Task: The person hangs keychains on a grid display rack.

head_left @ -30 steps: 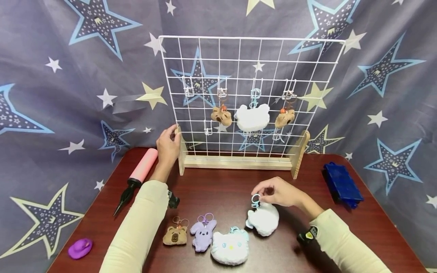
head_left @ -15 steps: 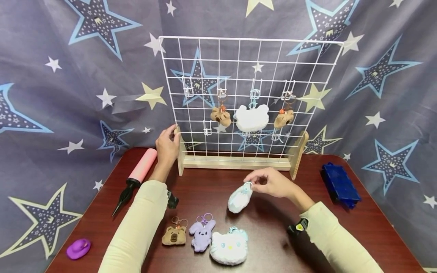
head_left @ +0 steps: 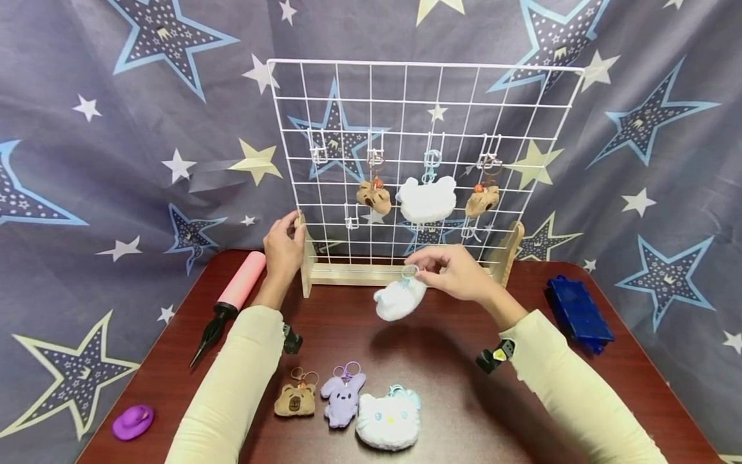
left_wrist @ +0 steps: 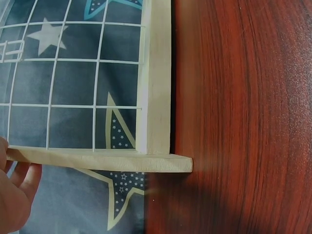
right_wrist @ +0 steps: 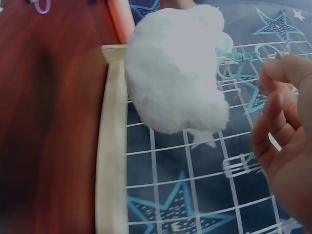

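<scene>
My right hand (head_left: pixel 452 274) pinches the light blue ring of a white plush keychain (head_left: pixel 399 301), which hangs tilted in front of the rack's wooden base bar. In the right wrist view the fluffy white back of this keychain (right_wrist: pixel 173 73) covers part of the grid, its ring between thumb and forefinger. My left hand (head_left: pixel 285 248) grips the top of the left wooden side post (head_left: pixel 307 277) of the white wire grid rack (head_left: pixel 429 64). Hanging from hooks on the grid are a brown plush keychain (head_left: pixel 373 197), a white one (head_left: pixel 428 200) and another brown one (head_left: pixel 482 201).
On the table lie a brown bear-like keychain (head_left: pixel 294 401), a purple bunny keychain (head_left: pixel 342 403) and a white cat keychain (head_left: pixel 388 422). A pink hand pump (head_left: pixel 243 281) and a purple hat-shaped thing (head_left: pixel 133 422) are left; a blue case (head_left: pixel 580 314) is right. Bare hooks (head_left: pixel 351 217) hang too.
My right hand has lifted the white plush keychain off the table and carried it forward and left toward the rack, the plush turning as it swings. The left hand stays on the post.
</scene>
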A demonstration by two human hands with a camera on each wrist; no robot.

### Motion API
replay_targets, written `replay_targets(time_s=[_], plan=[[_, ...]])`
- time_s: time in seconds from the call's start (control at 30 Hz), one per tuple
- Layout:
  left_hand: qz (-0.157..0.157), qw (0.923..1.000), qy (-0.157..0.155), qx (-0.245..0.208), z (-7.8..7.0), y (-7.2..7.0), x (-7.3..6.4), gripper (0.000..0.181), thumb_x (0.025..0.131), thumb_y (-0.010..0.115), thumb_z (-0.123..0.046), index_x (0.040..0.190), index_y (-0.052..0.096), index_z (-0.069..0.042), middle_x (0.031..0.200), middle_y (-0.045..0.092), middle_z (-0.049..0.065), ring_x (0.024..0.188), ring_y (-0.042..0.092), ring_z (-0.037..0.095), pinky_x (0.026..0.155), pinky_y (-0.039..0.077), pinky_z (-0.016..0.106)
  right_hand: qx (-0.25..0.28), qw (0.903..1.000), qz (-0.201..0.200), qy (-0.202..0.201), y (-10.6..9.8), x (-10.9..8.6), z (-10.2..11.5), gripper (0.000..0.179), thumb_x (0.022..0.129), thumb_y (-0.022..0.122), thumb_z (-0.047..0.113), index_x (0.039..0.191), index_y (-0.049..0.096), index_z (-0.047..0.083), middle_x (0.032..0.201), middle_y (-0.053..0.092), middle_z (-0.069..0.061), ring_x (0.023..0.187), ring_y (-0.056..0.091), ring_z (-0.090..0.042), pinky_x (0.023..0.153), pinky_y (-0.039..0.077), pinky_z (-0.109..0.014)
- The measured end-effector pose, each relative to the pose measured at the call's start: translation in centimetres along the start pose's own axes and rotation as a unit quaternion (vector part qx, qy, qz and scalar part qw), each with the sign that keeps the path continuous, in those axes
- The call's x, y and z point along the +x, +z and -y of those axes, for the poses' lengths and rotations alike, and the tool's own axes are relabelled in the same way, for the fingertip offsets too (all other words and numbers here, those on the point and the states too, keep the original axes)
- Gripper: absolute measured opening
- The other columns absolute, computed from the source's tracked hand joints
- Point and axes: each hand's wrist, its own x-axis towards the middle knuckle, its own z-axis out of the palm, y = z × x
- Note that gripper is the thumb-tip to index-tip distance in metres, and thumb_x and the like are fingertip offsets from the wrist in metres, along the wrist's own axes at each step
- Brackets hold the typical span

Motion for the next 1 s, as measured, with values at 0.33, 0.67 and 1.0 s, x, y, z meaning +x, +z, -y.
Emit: replay_targets(time_s=[0.33,0.67,1.0], plan=[[0.011,0.9999,-0.01,0.003,0.0,-0.2,0.0,0.035,0.096,0.068,-0.012,0.13,0.069,-0.008,0.114,0.071,0.021,0.104,0.072,0.035,0.096,0.055,0.045,-0.005,0.9986,-0.044,0.027,-0.6,3.4,2.6,0.027,0.089,0.072,0.003,0.116,0.075,0.006,0.081,0.069,-0.005,0.066,0.058,-0.008,0.06,0.049,-0.02],[0.009,0.9998,-0.012,0.011,-0.1,-0.3,-0.1,0.035,0.096,0.068,-0.013,0.131,0.069,-0.008,0.115,0.071,0.021,0.105,0.071,0.035,0.097,0.054,0.046,0.007,0.997,-0.069,0.032,-0.8,6.6,4.5,0.028,0.09,0.071,0.005,0.117,0.075,0.008,0.083,0.07,-0.006,0.064,0.059,-0.01,0.058,0.047,-0.02],[0.008,0.9999,-0.005,0.008,0.1,-0.1,0.0,0.035,0.096,0.068,-0.011,0.13,0.069,-0.007,0.115,0.071,0.021,0.104,0.072,0.035,0.096,0.055,0.045,-0.006,0.9971,-0.075,0.003,-0.4,9.8,6.0,0.027,0.09,0.071,0.008,0.116,0.076,0.01,0.085,0.072,-0.007,0.066,0.062,-0.01,0.06,0.049,-0.02]])
